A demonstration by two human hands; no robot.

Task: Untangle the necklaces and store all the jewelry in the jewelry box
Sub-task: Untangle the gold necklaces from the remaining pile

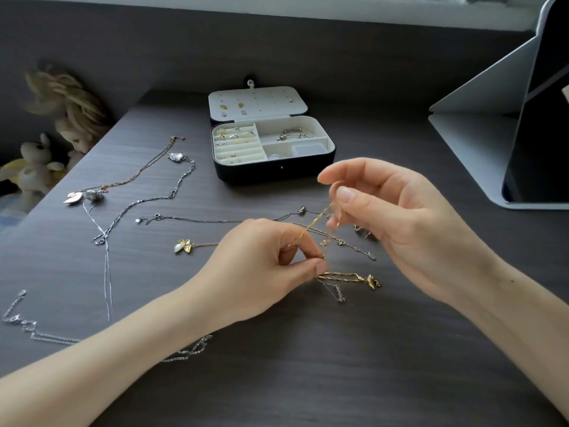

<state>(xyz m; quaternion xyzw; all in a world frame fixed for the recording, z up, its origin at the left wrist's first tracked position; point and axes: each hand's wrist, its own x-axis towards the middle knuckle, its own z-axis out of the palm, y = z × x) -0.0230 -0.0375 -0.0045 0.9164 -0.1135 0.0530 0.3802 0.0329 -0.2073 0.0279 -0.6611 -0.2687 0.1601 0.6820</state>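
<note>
In front of the open jewelry box (277,169), the left hand (268,260) and right hand (391,211) each pinch a thin gold chain (314,224) with their fingers (345,195), above the counter (308,371). Other necklaces (172,194) lie left of the box.

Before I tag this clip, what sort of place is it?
Most likely a desk in a home, perhaps a bedroom: plush toys sit past its left edge, a tablet stands propped in a folding case at right, and an open jewelry box lies on the dark wood-grain top.
</note>
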